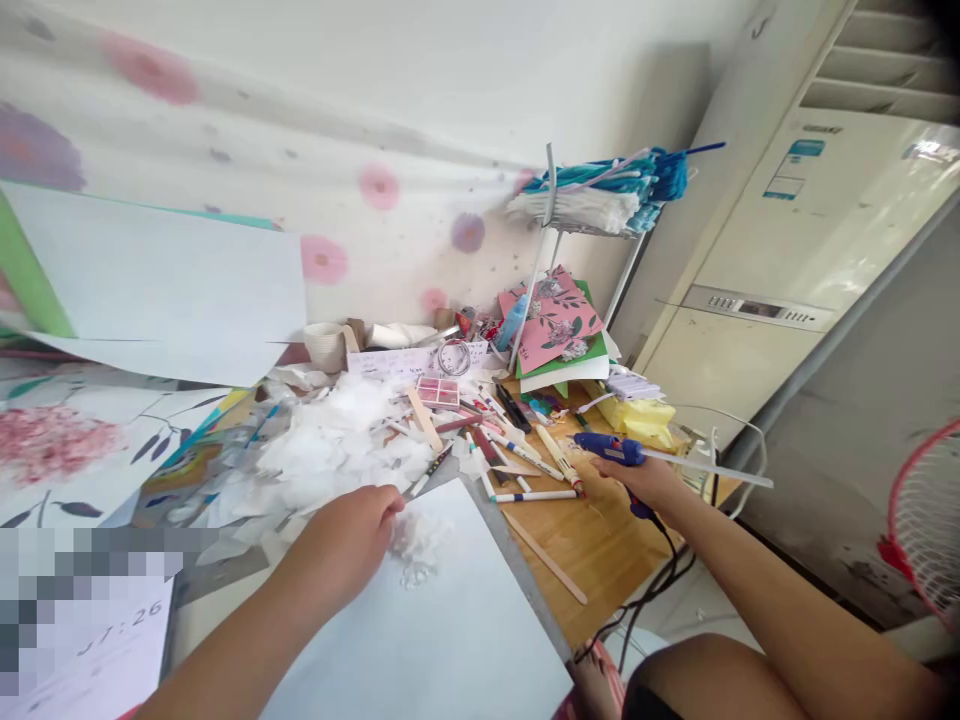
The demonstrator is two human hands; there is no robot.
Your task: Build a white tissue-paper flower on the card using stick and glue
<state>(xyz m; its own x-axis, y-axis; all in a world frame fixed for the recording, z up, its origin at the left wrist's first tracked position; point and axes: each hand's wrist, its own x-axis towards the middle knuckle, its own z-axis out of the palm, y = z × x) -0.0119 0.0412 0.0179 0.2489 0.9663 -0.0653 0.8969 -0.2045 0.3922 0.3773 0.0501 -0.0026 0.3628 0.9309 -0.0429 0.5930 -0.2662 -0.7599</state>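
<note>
My right hand (643, 480) is closed around a blue glue gun (609, 449) with a white glue stick jutting out to the right; it hovers over the right part of the wooden table (600, 545). My left hand (352, 540) rests with curled fingers on a pale blue sheet of card (450, 630), its fingertips pressing a small tuft of white tissue-like material (414, 540). What, if anything, the fingers pinch is hidden.
A heap of white scraps (337, 450), pens, wooden sticks and a pink box litter the table's middle. Pink and green cards (559, 330) lean at the back under a rack of pipe cleaners (600, 195). An air conditioner (795, 270) and a red fan (930, 520) stand to the right.
</note>
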